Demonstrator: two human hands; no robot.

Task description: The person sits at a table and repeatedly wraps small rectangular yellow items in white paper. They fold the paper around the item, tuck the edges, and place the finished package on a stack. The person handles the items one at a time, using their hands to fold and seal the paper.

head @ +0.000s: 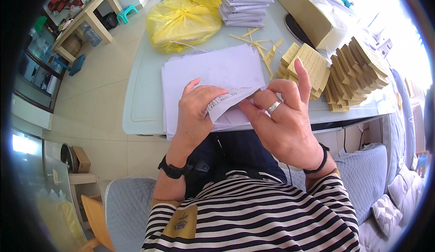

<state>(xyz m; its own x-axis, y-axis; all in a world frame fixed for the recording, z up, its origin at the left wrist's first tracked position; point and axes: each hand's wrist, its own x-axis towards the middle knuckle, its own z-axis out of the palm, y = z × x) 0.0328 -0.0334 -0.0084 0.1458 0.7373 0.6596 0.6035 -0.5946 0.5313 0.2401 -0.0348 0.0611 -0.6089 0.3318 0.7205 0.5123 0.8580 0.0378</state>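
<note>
My left hand (198, 108) grips a folded white sheet with printed characters (229, 100) above the near edge of the table. Its right side gapes, and inside that gap a sliver of brown paper (254, 93) shows at my right fingertips. My right hand (283, 116) pinches there with thumb and forefinger, its little finger raised; a ring is on one finger. Most of the brown piece is hidden by the sheet and fingers. Beneath both hands lies a stack of large white paper sheets (214, 65), slightly fanned at its edges.
Tan paper packets (307, 61) lie right of the sheets, beside a taller leaning stack of them (357, 72). Tan paper strips (261, 48) are scattered behind. Farther back stand folded white printed packets (244, 9), a yellow plastic bag (185, 21) and a long box (302, 11).
</note>
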